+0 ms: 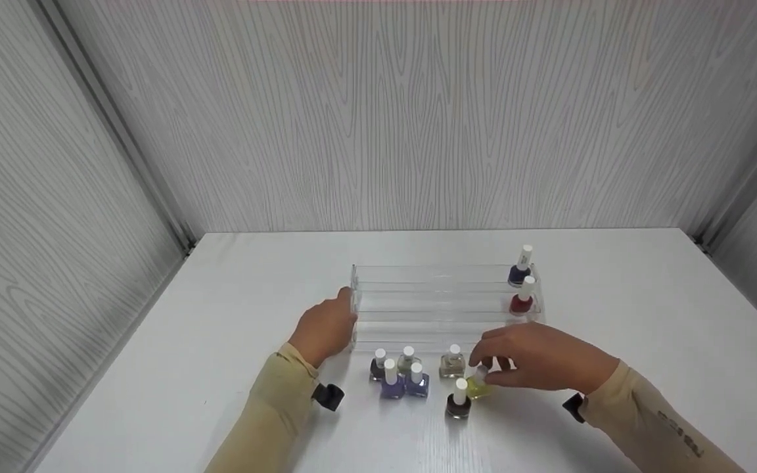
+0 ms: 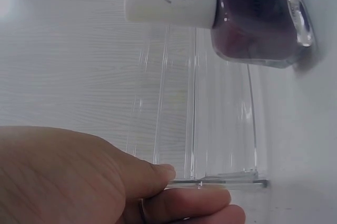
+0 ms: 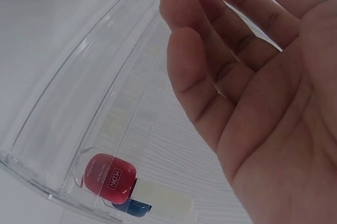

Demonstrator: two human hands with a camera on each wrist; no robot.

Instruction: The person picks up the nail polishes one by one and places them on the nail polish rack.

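Right hand (image 1: 539, 364) is on the yellow bottle (image 1: 478, 386), fingertips pinching its white cap; that bottle sits tilted on the white table (image 1: 615, 315), just in front of the clear tiered rack (image 1: 437, 303), at about five o'clock from the rack's middle. From the right wrist view the fingers (image 3: 210, 66) curl loosely, with the cap only just visible at their tips.

Touching the yellow bottle at seven o'clock stands a dark maroon bottle (image 1: 458, 402); at eleven o'clock, a pale clear one (image 1: 452, 363). Further out at nine o'clock, a cluster: two purple bottles (image 1: 403, 382), a dark one (image 1: 378, 366), a pale greenish one (image 1: 407, 359).

Left hand (image 1: 326, 328) grips the rack's left end wall, thumb and fingers (image 2: 195, 203) pinching the clear edge.

On the rack's right end, a red bottle (image 1: 522, 299) and, one tier behind it, a dark blue bottle (image 1: 520, 269).
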